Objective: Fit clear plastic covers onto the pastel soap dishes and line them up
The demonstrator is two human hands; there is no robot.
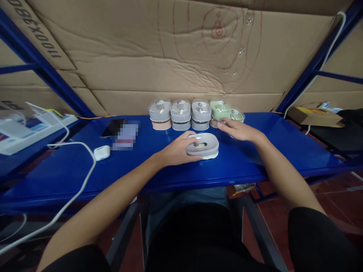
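A grey oval plastic box (211, 145) with a slot in its middle sits near the front of the blue table. My left hand (181, 150) grips its left end, fingers over the rim and thumb low along the near side. My right hand (238, 129) reaches to the right end of the stacked boxes, fingers stretched out. Its fingertips are beside a pinkish box (214, 122) under a light green box (220, 110); whether they touch is unclear. Another green box (236, 114) stands partly behind this hand.
Grey boxes with clear lids (181, 108) stand stacked in a row along the cardboard wall (127, 68). On the left lie a dark phone (112, 127), a white earbud case (102, 152) and a white cable (87, 177). A cardboard box (316, 115) is at right.
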